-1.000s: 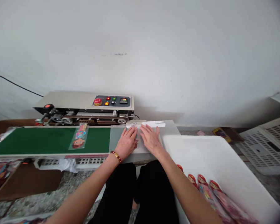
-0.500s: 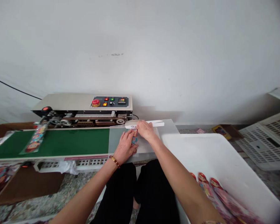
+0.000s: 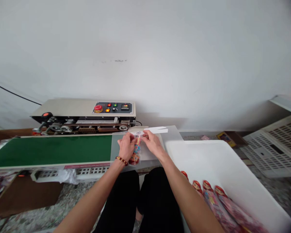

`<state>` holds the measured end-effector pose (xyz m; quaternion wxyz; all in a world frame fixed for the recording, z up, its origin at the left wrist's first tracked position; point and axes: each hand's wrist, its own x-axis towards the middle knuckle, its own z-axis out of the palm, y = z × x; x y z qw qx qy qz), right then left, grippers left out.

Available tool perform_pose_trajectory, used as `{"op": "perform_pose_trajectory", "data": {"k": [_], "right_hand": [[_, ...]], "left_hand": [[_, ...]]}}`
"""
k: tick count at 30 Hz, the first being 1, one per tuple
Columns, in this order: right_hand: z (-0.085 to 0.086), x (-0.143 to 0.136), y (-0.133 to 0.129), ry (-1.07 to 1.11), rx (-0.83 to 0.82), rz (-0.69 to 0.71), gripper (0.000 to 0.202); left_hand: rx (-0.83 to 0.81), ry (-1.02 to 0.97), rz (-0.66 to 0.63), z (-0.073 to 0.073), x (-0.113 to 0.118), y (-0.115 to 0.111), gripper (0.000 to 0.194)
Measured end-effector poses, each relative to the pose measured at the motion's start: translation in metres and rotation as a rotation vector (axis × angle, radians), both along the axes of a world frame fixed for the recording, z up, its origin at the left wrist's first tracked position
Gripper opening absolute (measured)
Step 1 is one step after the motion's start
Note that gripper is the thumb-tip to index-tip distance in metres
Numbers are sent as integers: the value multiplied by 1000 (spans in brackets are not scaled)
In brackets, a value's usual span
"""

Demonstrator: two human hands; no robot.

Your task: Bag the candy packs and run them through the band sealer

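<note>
A clear plastic packet (image 3: 137, 149) with a colourful print and a red-haired doll figure lies on the translucent sheet at the belt's right end, its doll head toward me. My left hand (image 3: 127, 145) pinches its upper left edge, fingers closed. Opposite, my right hand (image 3: 152, 142) pinches the upper right edge between thumb and fingers. Just beyond my fingertips is the white infeed guide (image 3: 156, 130) of a band sealing machine (image 3: 84, 108). More doll packets (image 3: 210, 197) lie in the white tub (image 3: 196, 155) to my right.
A green conveyor belt (image 3: 63, 149) runs left from my hands along the machine. Below it stand a cardboard box (image 3: 29, 195) and a white perforated basket (image 3: 87, 171). White crates (image 3: 274, 149) stand at the far right, and a wall rises behind.
My left hand has moved up to the packet's upper edge, uncovering its doll head. My right hand has shifted slightly down and right. Another packet has left the belt's far left end.
</note>
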<state>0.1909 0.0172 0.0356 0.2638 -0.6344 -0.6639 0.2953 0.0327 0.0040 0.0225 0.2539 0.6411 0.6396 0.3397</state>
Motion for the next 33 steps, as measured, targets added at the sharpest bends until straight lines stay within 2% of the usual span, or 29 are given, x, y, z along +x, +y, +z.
{"op": "perform_pose_trajectory", "data": {"k": [2, 4, 6, 8, 10, 12, 16, 18, 21, 23, 26, 28, 30, 33], "right_hand": [[2, 0, -3, 331, 1, -22, 22], [11, -1, -9, 582, 43, -14, 17], [27, -1, -17, 679, 96, 29, 19], [45, 0, -26, 676, 130, 106, 20], [61, 1, -33, 638, 148, 171, 18], [74, 1, -38, 591, 184, 185, 16], [86, 0, -41, 539, 255, 167, 15], [82, 1, -39, 586, 198, 188, 15], [62, 2, -28, 641, 26, 204, 23], [43, -1, -13, 497, -58, 141, 18], [19, -14, 16, 177, -70, -19, 10], [10, -26, 33, 59, -51, -81, 14], [6, -36, 44, -16, -39, -103, 17], [5, -42, 42, -121, 2, -94, 22]], "left_hand": [[75, -221, -24, 4, -3, -9, 11], [144, -461, -60, 13, -6, -17, 32], [110, -689, -127, 26, -9, -23, 51], [11, -816, -206, 43, -12, -26, 51], [-58, -839, -270, 60, -16, -26, 39], [-80, -816, -320, 72, -18, -25, 34], [-60, -751, -388, 79, -20, -22, 30], [12, -670, -356, 75, -20, -20, 25], [121, -411, -267, 62, -18, -16, 17], [155, -242, -180, 48, -18, -13, 13], [243, 5, -30, 21, -20, -13, 31], [309, 196, -70, 3, -20, -15, 36], [324, 353, -195, -11, -19, -18, 40], [285, 497, -285, -24, -19, -17, 45]]}}
